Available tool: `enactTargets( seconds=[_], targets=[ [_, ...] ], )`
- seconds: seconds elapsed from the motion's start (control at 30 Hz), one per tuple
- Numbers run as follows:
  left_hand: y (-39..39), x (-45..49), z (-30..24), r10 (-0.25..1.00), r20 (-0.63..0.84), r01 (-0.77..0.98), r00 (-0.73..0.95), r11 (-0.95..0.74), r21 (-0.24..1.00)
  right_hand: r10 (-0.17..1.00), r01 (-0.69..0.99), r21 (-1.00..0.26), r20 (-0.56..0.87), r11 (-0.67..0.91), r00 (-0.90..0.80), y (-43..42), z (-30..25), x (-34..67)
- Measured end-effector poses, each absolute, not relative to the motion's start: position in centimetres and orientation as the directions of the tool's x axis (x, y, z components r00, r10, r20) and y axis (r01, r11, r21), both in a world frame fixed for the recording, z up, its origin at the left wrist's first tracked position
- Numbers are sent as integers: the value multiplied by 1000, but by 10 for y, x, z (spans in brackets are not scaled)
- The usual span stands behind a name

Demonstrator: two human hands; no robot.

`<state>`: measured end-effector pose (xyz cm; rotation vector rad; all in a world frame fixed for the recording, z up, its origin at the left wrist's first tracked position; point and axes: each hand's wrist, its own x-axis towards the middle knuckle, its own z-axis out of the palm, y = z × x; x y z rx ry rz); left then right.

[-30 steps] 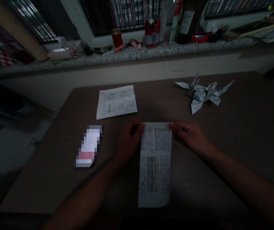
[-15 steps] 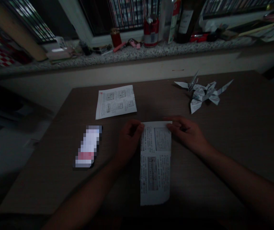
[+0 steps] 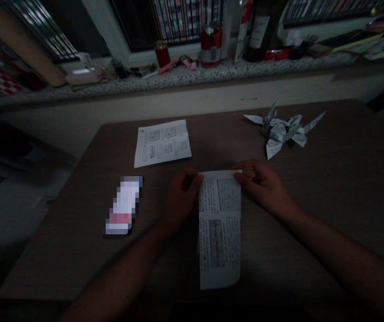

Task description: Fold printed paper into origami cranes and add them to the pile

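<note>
A long printed paper strip (image 3: 219,232), folded lengthwise, lies on the wooden table (image 3: 329,188) in front of me. My left hand (image 3: 182,197) pinches the strip's far left corner with curled fingers. My right hand (image 3: 262,185) pinches its far right corner between thumb and fingers. A crease crosses the strip about a third of the way down. The near end of the strip curls up slightly.
A second printed sheet (image 3: 163,142) lies flat beyond my left hand. Folded paper cranes (image 3: 282,132) sit at the far right of the table. A blurred-out small object (image 3: 124,205) lies to the left. The stone sill (image 3: 192,74) behind holds cans, bottles and clutter.
My right hand has slid a little left and its fingers have curled tighter onto the strip's corner. The strip's near end has shifted slightly right. My left hand has stayed put.
</note>
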<state>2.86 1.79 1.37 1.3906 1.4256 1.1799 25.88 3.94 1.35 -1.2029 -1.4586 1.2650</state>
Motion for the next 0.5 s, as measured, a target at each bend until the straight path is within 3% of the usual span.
enactTargets(
  seconds=[0.2,0.5],
  targets=[
    [18,29,13,996,36,230,-76,-18,973,976,138,-986,-113,-88,-183,43,11,259],
    [19,28,10,997,53,231,-60,-38,972,983,211,-977,-57,-19,-175,44,14,260]
  ],
)
